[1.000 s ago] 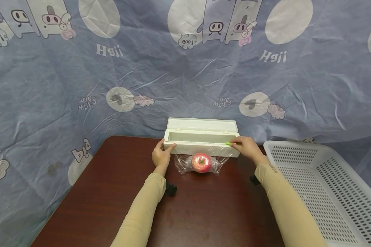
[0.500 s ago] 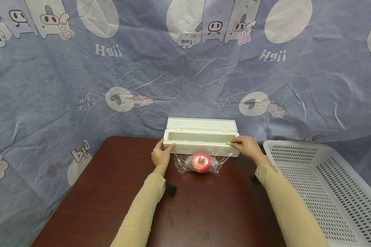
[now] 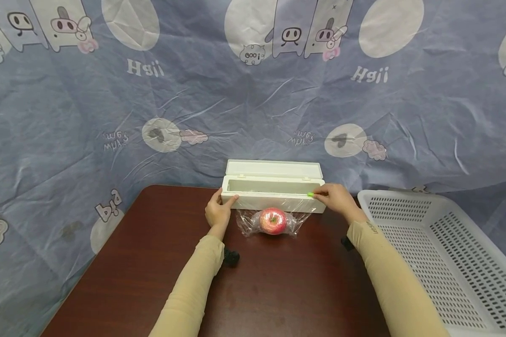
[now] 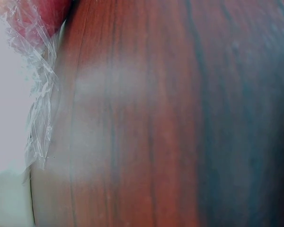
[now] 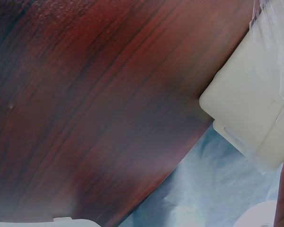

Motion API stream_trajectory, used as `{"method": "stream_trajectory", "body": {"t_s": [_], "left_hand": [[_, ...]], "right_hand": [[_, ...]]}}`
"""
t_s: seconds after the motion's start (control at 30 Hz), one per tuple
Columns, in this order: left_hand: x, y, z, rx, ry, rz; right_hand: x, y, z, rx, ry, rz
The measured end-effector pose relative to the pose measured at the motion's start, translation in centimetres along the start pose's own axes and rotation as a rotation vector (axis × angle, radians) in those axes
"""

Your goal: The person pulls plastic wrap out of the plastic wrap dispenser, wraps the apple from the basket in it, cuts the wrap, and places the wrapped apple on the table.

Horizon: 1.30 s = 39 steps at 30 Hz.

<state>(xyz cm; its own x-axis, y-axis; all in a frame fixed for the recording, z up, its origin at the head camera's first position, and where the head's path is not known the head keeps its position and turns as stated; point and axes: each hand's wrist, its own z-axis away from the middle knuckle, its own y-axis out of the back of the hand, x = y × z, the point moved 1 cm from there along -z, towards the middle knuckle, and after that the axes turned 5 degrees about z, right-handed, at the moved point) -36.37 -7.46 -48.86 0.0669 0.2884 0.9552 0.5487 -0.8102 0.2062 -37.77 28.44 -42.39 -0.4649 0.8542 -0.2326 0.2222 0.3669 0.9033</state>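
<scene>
A long white cling film dispenser box (image 3: 253, 202) stands at the back of the table, its lid (image 3: 274, 168) tipped back. My left hand (image 3: 217, 214) grips the box's left end, thumb on the front and fingers round the side. At the right end, my right hand (image 3: 338, 198) pinches a small bright green slider (image 3: 310, 194) on the front top edge. Clear cling film (image 3: 246, 224) hangs over the front and wraps a red apple (image 3: 272, 221) lying before the box. In the left wrist view, crinkled film (image 4: 41, 99) lies beside the apple (image 4: 49, 14).
A light grey perforated plastic basket (image 3: 430, 243) stands to the right of the dark brown wooden table (image 3: 152, 262). Behind the table hangs a blue-grey printed cloth (image 3: 219, 117). The box's right end (image 5: 241, 90) sits close to the table edge in the right wrist view.
Both hands keep their places on the box and the green slider. The whole head view has drifted slightly; nothing else visibly moves.
</scene>
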Motion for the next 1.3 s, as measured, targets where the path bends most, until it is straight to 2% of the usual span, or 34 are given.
{"method": "stream_trajectory", "body": {"t_s": [0.27,0.5,0.77,0.97,1.3], "left_hand": [[0.2,0.1,-0.1,-0.007,0.003,0.002],[0.2,0.0,-0.1,-0.002,0.006,0.003],[0.0,-0.3,0.0,-0.004,0.008,0.019],[0.1,-0.4,0.1,-0.013,0.013,0.022],[0.1,0.0,0.1,-0.002,0.008,0.019]], "right_hand": [[0.2,0.4,0.2,0.01,0.016,-0.002],[0.8,0.6,0.6,0.053,0.043,0.003],[1.1,0.8,0.7,0.031,0.024,0.008],[1.4,1.3,1.0,0.015,0.041,0.004],[2.0,2.3,1.7,-0.067,-0.061,0.039]]}}
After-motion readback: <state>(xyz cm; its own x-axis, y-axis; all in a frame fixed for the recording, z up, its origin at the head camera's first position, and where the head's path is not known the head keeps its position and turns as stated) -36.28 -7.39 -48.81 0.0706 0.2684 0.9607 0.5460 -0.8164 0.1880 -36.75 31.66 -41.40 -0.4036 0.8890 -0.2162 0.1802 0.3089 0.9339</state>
